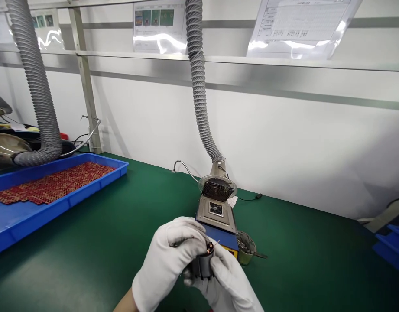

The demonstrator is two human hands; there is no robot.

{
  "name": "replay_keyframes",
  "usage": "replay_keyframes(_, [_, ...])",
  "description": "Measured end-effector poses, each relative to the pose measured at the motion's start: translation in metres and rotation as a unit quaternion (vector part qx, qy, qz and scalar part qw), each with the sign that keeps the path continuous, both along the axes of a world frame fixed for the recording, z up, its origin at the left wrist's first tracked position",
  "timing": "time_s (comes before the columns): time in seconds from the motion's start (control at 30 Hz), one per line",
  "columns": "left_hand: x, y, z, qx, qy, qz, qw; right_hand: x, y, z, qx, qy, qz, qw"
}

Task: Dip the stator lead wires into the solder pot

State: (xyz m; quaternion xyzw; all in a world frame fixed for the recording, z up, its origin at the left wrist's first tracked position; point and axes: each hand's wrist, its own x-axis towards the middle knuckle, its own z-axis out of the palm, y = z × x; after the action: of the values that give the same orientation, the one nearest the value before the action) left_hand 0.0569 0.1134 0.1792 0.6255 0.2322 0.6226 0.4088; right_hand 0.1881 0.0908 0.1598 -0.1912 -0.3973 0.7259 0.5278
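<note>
Both my hands wear white gloves and meet low in the middle of the view. My right hand (230, 281) cups a small dark cylindrical motor core (204, 263) with copper windings showing at its top. My left hand (168, 260) curls over the top of the core, its fingers pinched at the windings and a thin wire end. Just behind the hands stands a small solder pot (216, 211) on a blue base.
A grey ribbed fume hose (199, 86) drops to a round fan grille over the pot. A small tin (245, 248) with dark residue sits right of the base. A blue tray (72, 195) of red-brown parts lies left on the green mat. Blue bins at the right edge.
</note>
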Motion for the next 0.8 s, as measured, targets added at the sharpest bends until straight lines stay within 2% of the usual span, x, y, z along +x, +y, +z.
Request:
replay_keyframes(0.1, [-0.009, 0.003, 0.002, -0.036, -0.108, 0.052, 0.992, 0.001, 0.0, 0.0, -0.002, -0.001, -0.004, 1.0])
replay_keyframes(0.17, [-0.013, 0.003, 0.005, -0.073, -0.12, 0.05, 0.989, 0.005, 0.001, -0.001, -0.016, 0.008, -0.008, 1.0])
replay_keyframes(0.27, [-0.009, -0.001, 0.009, -0.154, -0.012, -0.083, 0.985, 0.008, 0.004, -0.006, -0.018, 0.01, -0.027, 0.999])
replay_keyframes(0.3, [-0.005, -0.003, 0.009, -0.164, 0.002, -0.117, 0.98, 0.007, 0.006, -0.009, -0.008, 0.003, -0.046, 0.999])
replay_keyframes(0.33, [0.0, -0.005, 0.008, -0.157, -0.008, -0.125, 0.98, 0.007, 0.008, -0.012, 0.005, -0.005, -0.072, 0.997])
replay_keyframes(0.4, [0.007, -0.007, 0.005, -0.118, -0.056, -0.088, 0.988, 0.005, 0.01, -0.017, 0.023, -0.019, -0.124, 0.992])
replay_keyframes(0.47, [0.008, -0.006, 0.002, -0.101, -0.104, -0.053, 0.988, 0.003, 0.008, -0.018, 0.031, -0.028, -0.146, 0.988])
replay_keyframes(0.53, [0.0, -0.003, 0.0, -0.097, -0.172, -0.027, 0.98, 0.003, 0.005, -0.015, 0.02, -0.039, -0.125, 0.991])
replay_keyframes(0.6, [-0.012, 0.001, 0.002, -0.075, -0.257, 0.041, 0.963, 0.004, 0.003, -0.01, 0.005, -0.048, -0.097, 0.994])
replay_keyframes(0.63, [-0.017, 0.002, 0.003, -0.067, -0.267, 0.075, 0.958, 0.004, 0.003, -0.008, -0.002, -0.049, -0.09, 0.995])
replay_keyframes(0.67, [-0.02, 0.002, 0.005, -0.068, -0.245, 0.091, 0.963, 0.004, 0.003, -0.006, -0.004, -0.046, -0.088, 0.995])
replay_keyframes(0.7, [-0.021, 0.002, 0.007, -0.083, -0.193, 0.08, 0.974, 0.004, 0.003, -0.005, -0.001, -0.039, -0.093, 0.995])
replay_keyframes(0.73, [-0.02, 0.001, 0.009, -0.106, -0.116, 0.043, 0.987, 0.003, 0.003, -0.004, 0.002, -0.03, -0.101, 0.994])
replay_keyframes(0.8, [-0.014, -0.003, 0.011, -0.12, 0.007, -0.06, 0.991, 0.001, 0.003, -0.003, 0.003, -0.013, -0.11, 0.994])
